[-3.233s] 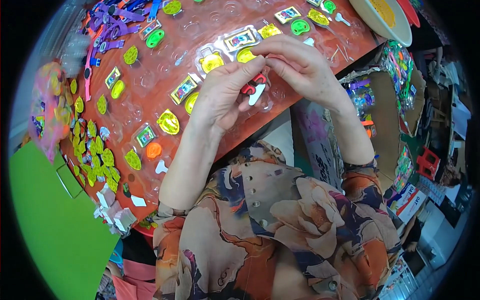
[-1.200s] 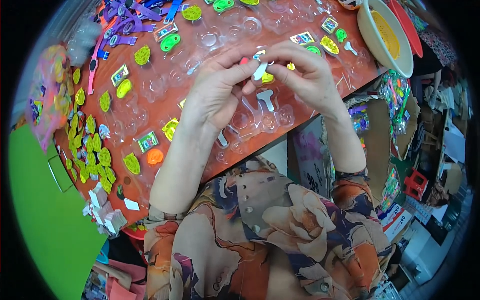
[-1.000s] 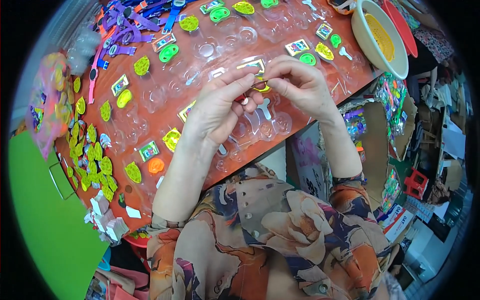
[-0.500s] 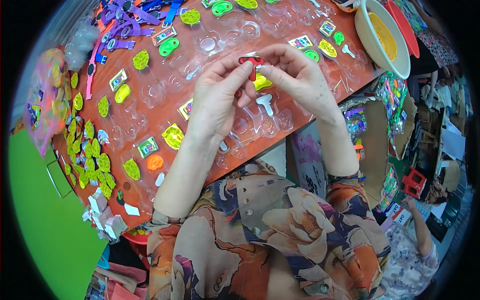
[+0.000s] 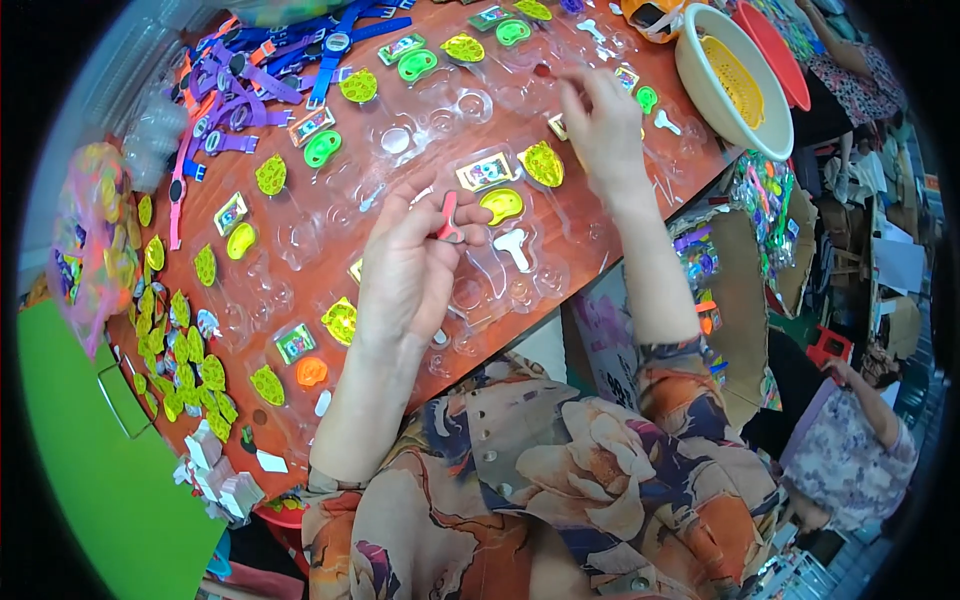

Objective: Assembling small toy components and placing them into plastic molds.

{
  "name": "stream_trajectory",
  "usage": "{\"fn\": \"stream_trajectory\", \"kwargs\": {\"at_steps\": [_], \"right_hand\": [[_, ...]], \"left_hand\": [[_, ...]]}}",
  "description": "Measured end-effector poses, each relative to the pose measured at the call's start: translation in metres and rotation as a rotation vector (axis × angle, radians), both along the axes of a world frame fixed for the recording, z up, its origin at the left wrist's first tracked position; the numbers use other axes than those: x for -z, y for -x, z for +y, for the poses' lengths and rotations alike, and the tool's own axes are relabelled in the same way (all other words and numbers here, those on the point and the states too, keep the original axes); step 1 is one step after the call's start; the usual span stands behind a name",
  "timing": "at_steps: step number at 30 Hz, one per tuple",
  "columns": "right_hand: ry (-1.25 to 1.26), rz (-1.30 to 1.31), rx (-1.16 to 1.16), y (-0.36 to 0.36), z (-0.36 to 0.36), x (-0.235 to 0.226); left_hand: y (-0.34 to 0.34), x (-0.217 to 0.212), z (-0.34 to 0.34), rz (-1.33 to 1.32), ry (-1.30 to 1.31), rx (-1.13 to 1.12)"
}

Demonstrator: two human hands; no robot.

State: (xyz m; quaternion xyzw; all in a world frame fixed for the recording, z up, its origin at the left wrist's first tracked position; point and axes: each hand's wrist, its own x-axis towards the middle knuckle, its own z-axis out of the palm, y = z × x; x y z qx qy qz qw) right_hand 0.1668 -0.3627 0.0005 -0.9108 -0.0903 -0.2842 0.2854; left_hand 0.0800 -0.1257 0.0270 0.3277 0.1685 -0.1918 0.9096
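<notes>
My left hand [image 5: 410,255] is closed around a small red T-shaped plastic piece [image 5: 449,218], held above the clear moulded trays. Farther off to the right, my right hand [image 5: 605,125] reaches over another clear tray with its fingers apart. Just off its fingertips is a tiny dark red piece [image 5: 542,70]; contact with it is hard to make out. Between the hands, one tray carries a picture card [image 5: 484,172], a yellow oval piece [image 5: 501,206] and a patterned yellow-green piece [image 5: 542,163]. A white T-shaped piece [image 5: 513,249] lies closer to me.
Filled clear trays cover the red-brown table [image 5: 330,225]. Toy watches [image 5: 240,85] heap at the far left, above a bag of coloured pieces [image 5: 95,230] and loose yellow-green pieces [image 5: 190,350]. A cream basin [image 5: 695,70] stands at the right edge. Other people sit at the right.
My hands have separated. The right moved away and to the right over another tray; the left lowered toward me with the red piece. The view has shifted slightly.
</notes>
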Motion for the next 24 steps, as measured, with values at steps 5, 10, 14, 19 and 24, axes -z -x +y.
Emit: {"fn": "stream_trajectory", "kwargs": {"at_steps": [5,10,14,19,24], "right_hand": [[0.428,-0.124,0.023,-0.058,-0.022,0.022],[0.476,-0.066,-0.071,-0.065,-0.025,0.022],[0.121,0.064,-0.239,-0.024,-0.003,0.000],[-0.155,0.297,-0.647,0.045,0.044,-0.034],[-0.109,0.207,-0.739,0.068,0.053,-0.024]], "left_hand": [[0.005,-0.001,0.002,-0.025,-0.133,0.045],[0.005,0.000,0.005,-0.024,-0.143,0.037],[0.000,0.009,0.008,-0.062,-0.167,0.028],[-0.006,-0.003,0.009,-0.141,-0.227,0.046],[-0.007,0.004,0.020,-0.136,-0.058,0.167]]}}
